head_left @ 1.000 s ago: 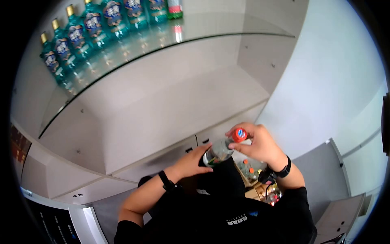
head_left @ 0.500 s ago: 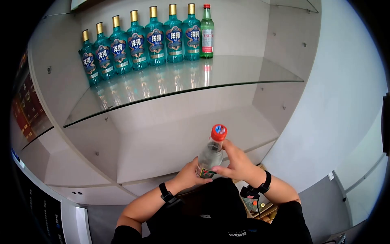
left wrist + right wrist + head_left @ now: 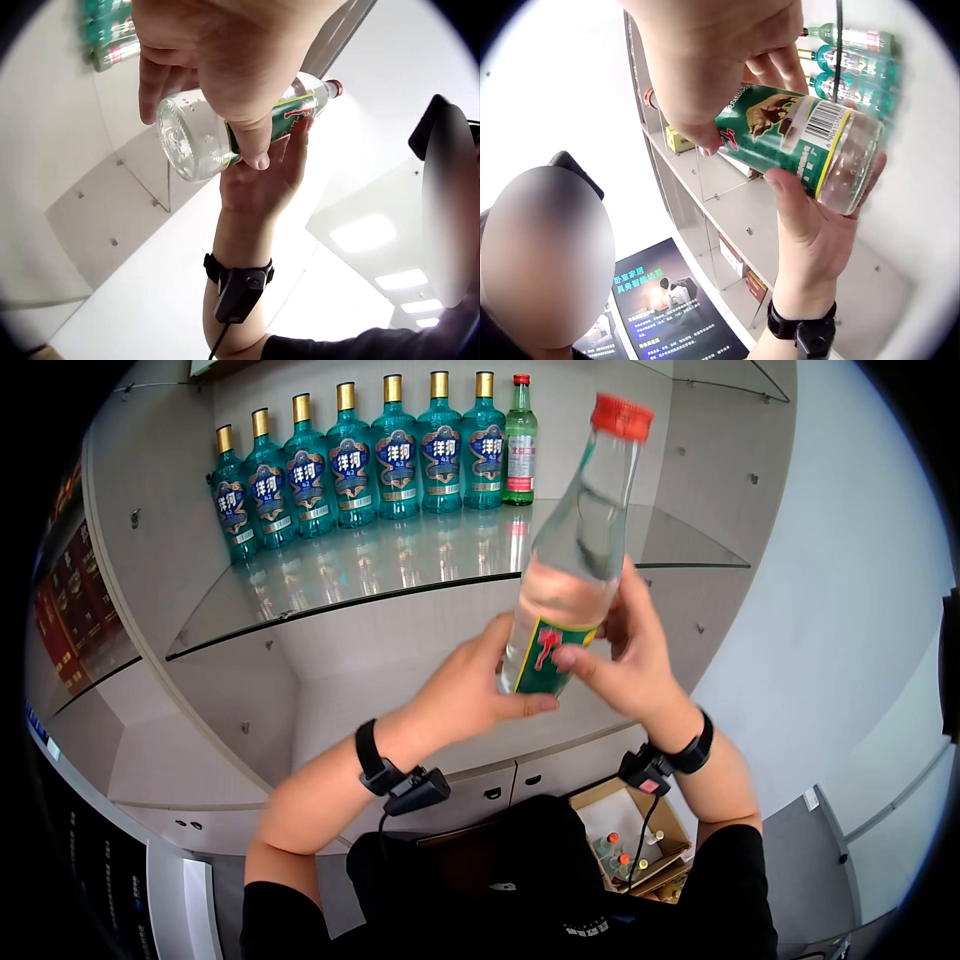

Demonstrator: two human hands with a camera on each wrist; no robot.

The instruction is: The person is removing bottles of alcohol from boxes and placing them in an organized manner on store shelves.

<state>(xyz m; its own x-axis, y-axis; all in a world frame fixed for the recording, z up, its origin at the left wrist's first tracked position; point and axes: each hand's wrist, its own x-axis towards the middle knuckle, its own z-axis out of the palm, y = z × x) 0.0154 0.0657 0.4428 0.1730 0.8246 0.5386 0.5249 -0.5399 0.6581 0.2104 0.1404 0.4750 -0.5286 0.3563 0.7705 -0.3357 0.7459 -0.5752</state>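
A clear glass bottle [image 3: 570, 560] with a red cap and a green label leans slightly to the right in the head view, lifted in front of the glass shelf. Clear liquid stands in its lower half. My left hand [image 3: 465, 678] grips it near the base, thumb across the front. Higher up, my right hand [image 3: 640, 655] holds it around the label, thumb on the label's face. From the right wrist, the label [image 3: 780, 127] shows a barcode and an animal picture. The bottle's ridged bottom [image 3: 180, 142] faces the left wrist camera.
Several teal bottles [image 3: 397, 460] with gold caps stand in a row on the glass shelf [image 3: 420, 565], a green bottle [image 3: 520, 445] at their right end. Below right, a cardboard box [image 3: 600, 805] holds several capped bottles. Cabinet drawers [image 3: 480, 785] run under the lower shelf.
The clear bottle has risen from near my lap to shelf height, and the head view has tipped up. My right hand has moved from the bottle's neck down to its label.
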